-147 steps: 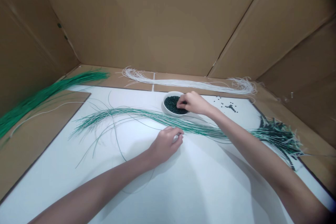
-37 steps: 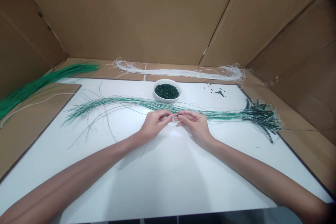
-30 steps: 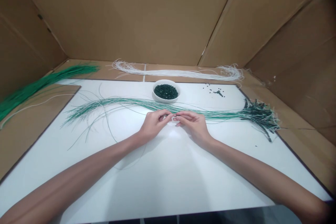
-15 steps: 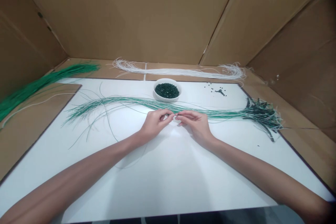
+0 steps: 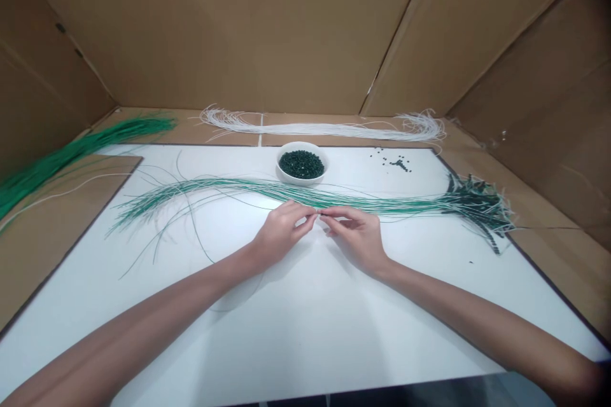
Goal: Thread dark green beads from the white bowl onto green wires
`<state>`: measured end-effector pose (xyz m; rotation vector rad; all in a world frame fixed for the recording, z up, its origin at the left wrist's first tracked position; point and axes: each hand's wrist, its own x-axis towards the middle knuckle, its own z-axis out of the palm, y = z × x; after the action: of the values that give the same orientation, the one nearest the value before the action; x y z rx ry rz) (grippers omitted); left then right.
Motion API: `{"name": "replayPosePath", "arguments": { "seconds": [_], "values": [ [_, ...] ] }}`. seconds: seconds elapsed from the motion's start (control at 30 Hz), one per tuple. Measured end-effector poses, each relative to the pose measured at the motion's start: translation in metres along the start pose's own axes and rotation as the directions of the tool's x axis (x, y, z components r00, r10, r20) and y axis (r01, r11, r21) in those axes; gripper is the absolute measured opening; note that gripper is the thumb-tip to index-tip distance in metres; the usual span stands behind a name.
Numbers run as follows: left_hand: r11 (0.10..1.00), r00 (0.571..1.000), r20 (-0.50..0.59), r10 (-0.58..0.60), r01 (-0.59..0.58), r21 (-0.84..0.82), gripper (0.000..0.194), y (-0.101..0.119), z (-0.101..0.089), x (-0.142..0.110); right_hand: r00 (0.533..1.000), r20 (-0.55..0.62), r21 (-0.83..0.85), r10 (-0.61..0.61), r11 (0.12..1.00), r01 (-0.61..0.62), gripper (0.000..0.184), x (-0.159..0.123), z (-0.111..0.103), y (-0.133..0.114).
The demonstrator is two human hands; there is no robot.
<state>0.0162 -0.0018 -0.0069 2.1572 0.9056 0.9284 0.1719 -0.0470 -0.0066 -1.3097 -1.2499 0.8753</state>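
Observation:
My left hand (image 5: pixel 282 230) is closed in a pinch on a thin cord, whose loose length seems to loop down past my forearm. Opposite it, fingertip to fingertip, my right hand (image 5: pixel 359 234) pinches a tiny dark bead, mostly covered by the fingers. Just behind both hands lies a long bundle of green and white cords (image 5: pixel 396 205), fanned out at the left. Dark beaded ends (image 5: pixel 477 206) cluster at its right end. A white bowl (image 5: pixel 301 182) stands beyond the bundle and holds dark green beads (image 5: pixel 301 164).
Loose dark beads (image 5: pixel 400 164) are scattered right of the bowl. A white cord bundle (image 5: pixel 329 131) lies along the back, on cardboard. Green cords (image 5: pixel 95 151) lie at the far left. Cardboard walls (image 5: pixel 248 32) enclose the white board (image 5: pixel 305 331).
My fingertips have come closer together, and the dark bead shows between them more clearly. The whole view has shifted slightly; the bowl and cord bundles stay in place.

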Motion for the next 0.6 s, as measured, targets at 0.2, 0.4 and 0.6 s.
{"name": "replayPosePath", "arguments": {
  "seconds": [0.2, 0.4, 0.6],
  "values": [
    [0.986, 0.992, 0.002, 0.124, -0.124, 0.112, 0.021, 0.0011, 0.0006, -0.0014, 0.997, 0.011, -0.107, -0.081, 0.991, 0.081, 0.013, -0.0026, -0.0028, 0.0033],
    [0.974, 0.986, -0.015, 0.166, -0.162, 0.157, 0.019, -0.0012, 0.0022, -0.0014, 0.986, 0.009, -0.165, -0.168, 0.972, 0.167, 0.012, -0.0029, -0.0029, 0.0009],
    [0.964, 0.979, -0.021, 0.202, -0.195, 0.18, 0.016, -0.0025, 0.0026, -0.0011, 0.962, 0.02, -0.21, -0.274, 0.939, 0.272, 0.011, -0.003, -0.0037, -0.001]
  ]
}}
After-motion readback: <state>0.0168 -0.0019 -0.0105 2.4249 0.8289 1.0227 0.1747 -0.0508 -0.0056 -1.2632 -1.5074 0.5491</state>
